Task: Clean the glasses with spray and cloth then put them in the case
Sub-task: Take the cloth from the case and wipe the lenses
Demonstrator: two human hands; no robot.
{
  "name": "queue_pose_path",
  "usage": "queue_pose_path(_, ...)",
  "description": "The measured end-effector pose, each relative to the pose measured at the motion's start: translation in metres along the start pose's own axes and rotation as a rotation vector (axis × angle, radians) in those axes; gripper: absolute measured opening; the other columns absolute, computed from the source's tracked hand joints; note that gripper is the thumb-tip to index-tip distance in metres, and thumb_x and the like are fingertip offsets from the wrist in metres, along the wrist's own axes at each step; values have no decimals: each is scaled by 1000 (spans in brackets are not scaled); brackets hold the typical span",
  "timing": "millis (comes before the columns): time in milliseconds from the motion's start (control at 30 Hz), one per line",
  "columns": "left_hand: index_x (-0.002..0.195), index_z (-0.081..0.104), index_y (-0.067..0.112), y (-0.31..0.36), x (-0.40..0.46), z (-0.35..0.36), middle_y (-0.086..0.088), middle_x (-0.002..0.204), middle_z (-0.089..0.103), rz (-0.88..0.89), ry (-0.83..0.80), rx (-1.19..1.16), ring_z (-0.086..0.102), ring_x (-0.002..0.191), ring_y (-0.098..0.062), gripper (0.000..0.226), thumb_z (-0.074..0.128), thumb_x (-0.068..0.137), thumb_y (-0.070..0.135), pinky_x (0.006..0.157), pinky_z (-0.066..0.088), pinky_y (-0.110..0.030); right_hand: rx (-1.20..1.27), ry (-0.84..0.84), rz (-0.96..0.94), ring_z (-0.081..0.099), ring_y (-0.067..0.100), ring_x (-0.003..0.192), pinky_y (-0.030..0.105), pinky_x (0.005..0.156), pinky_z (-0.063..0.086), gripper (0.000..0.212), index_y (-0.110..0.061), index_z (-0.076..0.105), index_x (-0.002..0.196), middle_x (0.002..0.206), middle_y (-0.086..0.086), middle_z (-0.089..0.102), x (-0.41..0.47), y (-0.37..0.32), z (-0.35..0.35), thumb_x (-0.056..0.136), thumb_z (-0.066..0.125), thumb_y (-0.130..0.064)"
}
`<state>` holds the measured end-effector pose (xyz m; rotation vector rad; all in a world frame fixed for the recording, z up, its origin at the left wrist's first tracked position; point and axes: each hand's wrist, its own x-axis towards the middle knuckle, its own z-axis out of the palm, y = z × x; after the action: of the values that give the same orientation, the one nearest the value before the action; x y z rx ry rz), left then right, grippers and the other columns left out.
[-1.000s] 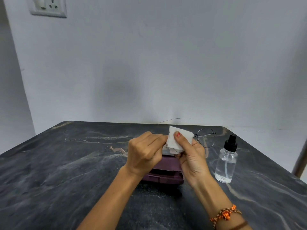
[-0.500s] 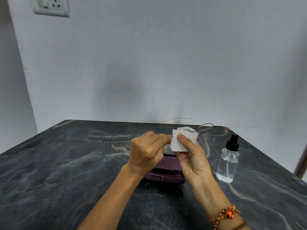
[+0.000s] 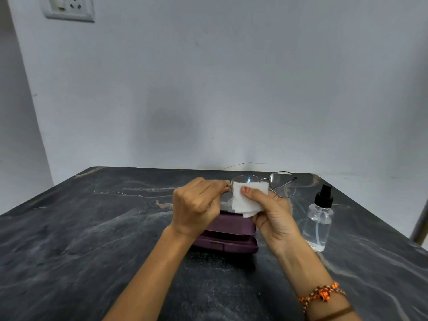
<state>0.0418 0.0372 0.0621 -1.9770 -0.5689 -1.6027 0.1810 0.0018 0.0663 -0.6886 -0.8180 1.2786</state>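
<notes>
Your left hand (image 3: 196, 205) is clenched around the left end of the glasses (image 3: 264, 183), just above the middle of the frame's lower half. Your right hand (image 3: 273, 214) grips the white cloth (image 3: 246, 201), thumb pressing it against the left lens; the right lens sticks out bare to the right, one temple arm angled behind it. Both hands hold the glasses up over the purple case (image 3: 228, 237), which lies on the dark marbled surface (image 3: 69, 239) directly below, its lid looking slightly raised. The clear spray bottle (image 3: 318, 222) with a black pump top stands upright at the right, near your right hand but apart from it. A beaded orange bracelet (image 3: 323, 295) circles your right wrist at lower right. A wall socket (image 3: 68, 8) sits at upper left.
</notes>
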Motion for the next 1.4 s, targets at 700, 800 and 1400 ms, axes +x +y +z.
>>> queue_pose_path(700, 59, 67, 4, 11, 0, 4, -2, 50, 63, 31, -21, 2, 49, 38, -19, 21, 57, 63, -14, 33, 39, -28, 166, 8, -69, 67, 7, 58, 16, 50, 52, 23, -7, 63, 82, 62, -1, 71, 1, 5, 6, 59, 66, -9)
queue_pose_path(800, 62, 70, 3, 9, 0, 3, -3, 53, 66, 8, -16, -7, 54, 39, -20, 21, 60, 61, -16, 33, 42, -28, 85, -26, -54, 69, 10, 60, 19, 51, 53, 24, -6, 63, 81, 63, 1, 72, 1, 2, 4, 57, 67, -7)
queue_pose_path(1400, 64, 71, 3, -3, 2, -3, -1, 52, 66, -73, 87, 24, 54, 40, -16, 10, 68, 74, 5, 40, 42, -27, -98, -110, 79, 71, 15, 65, 23, 53, 56, 29, -4, 68, 80, 72, 8, 74, 3, -11, -8, 52, 71, -8)
